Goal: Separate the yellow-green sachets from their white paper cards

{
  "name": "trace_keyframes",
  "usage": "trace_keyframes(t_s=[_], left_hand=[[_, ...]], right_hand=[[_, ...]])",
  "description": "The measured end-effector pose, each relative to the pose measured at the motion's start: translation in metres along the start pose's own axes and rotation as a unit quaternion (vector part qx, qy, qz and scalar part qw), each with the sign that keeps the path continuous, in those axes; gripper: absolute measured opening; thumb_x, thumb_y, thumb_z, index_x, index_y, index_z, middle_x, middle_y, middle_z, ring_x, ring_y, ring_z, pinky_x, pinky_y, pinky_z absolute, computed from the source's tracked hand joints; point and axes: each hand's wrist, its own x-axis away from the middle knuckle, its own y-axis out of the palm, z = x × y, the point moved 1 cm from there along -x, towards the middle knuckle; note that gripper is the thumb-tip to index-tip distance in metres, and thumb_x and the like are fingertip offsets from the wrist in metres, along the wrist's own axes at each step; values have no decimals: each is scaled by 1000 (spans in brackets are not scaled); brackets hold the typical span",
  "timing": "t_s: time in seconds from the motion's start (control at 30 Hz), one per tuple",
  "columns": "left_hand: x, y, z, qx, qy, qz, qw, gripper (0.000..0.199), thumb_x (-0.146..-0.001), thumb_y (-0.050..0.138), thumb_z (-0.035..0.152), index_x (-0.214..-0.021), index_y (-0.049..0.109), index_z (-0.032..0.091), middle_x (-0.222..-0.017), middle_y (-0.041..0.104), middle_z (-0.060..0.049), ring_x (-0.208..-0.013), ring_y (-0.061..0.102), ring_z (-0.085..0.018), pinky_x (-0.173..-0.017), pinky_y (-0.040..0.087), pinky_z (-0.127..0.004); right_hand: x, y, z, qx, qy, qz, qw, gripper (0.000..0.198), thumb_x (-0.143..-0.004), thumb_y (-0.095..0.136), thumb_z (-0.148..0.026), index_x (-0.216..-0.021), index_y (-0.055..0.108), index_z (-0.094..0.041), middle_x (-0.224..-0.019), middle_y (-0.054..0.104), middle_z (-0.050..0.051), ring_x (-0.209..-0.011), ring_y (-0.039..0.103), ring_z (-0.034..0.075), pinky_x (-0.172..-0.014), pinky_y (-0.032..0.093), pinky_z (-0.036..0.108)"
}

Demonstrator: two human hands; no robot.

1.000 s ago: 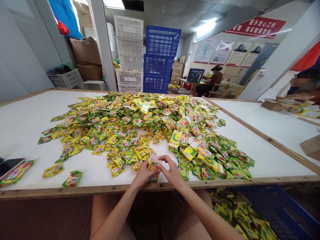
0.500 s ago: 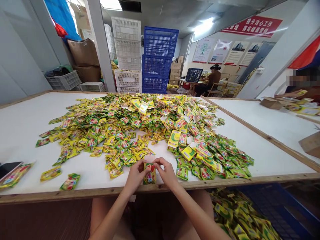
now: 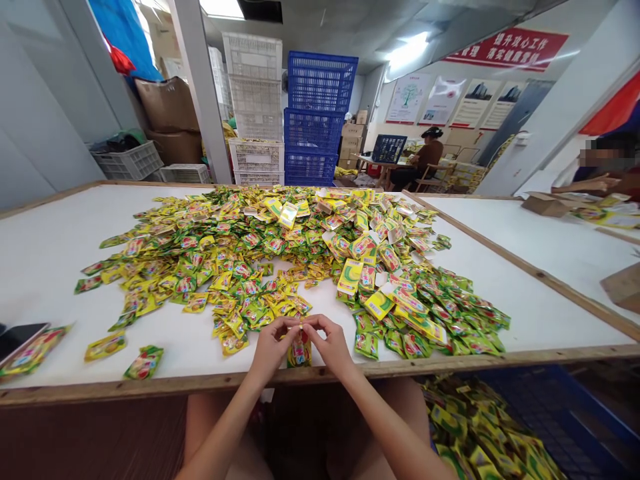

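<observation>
Close to the table's front edge, a small green and red printed box (image 3: 300, 355) stands between my two hands. My left hand (image 3: 273, 343) pinches its upper left corner, thumb and fingertips together. From the other side my right hand (image 3: 327, 340) grips the upper right corner in the same way. The fingertips of both hands meet over the box's top end and partly cover it. Just left of my left hand lie small yellow and green sachets (image 3: 233, 343). Right of my right hand are green sachets (image 3: 367, 345) and a yellow box (image 3: 379, 305) with a white flap.
A wide heap of sachets (image 3: 195, 267) and boxes covers the middle of the white table (image 3: 45, 247). A phone (image 3: 23, 340) lies at the left. Below right, a blue crate (image 3: 580, 427) holds filled boxes. Stacked crates (image 3: 320, 83) stand behind; two other people sit farther off.
The pale flap that stood up at the box's top end is now folded down under my fingertips. Both hands have drawn together over that end.
</observation>
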Motion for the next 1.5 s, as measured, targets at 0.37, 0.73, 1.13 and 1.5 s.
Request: trace_keyframes(t_s=[0.37, 0.73, 1.13, 1.5], left_hand=[[-8, 6, -9, 10, -30, 35, 999, 20, -71, 64, 33, -83, 67, 17, -78, 68, -4, -74, 61, -18, -70, 47, -28], [7, 12, -7, 43, -29, -65, 997, 40, -71, 65, 26, -107, 48, 21, -90, 65, -3, -82, 61, -18, -74, 48, -29], [10, 18, -11, -15, 23, -12, 1000, 24, -78, 57, 27, -100, 55, 17, -91, 62, -6, -85, 60, -17, -81, 48, -33], [22, 26, -4, -144, 64, -63, 985, 13, -78, 55, 26, -84, 62, 17, -78, 65, -4, -72, 60, -15, -70, 48, -27]], right_hand=[[-8, 0, 2, 15, 29, -2, 999, 18, -82, 50, -32, -82, 61, -18, -77, 63, 2, -66, 58, 14, -62, 47, 26], [18, 3, 5, -16, 38, 53, 998, 14, -83, 49, -25, -88, 60, -18, -83, 64, 4, -78, 59, 16, -72, 47, 29], [90, -199, -30, 533, 152, 185, 812, 26, -78, 43, -40, -77, 62, -22, -72, 61, 9, -62, 53, 24, -56, 38, 35], [-53, -101, 34, 475, 46, 161, 864, 49, -77, 52, -45, -113, 48, -12, -110, 53, 19, -102, 47, 29, -84, 36, 40]])
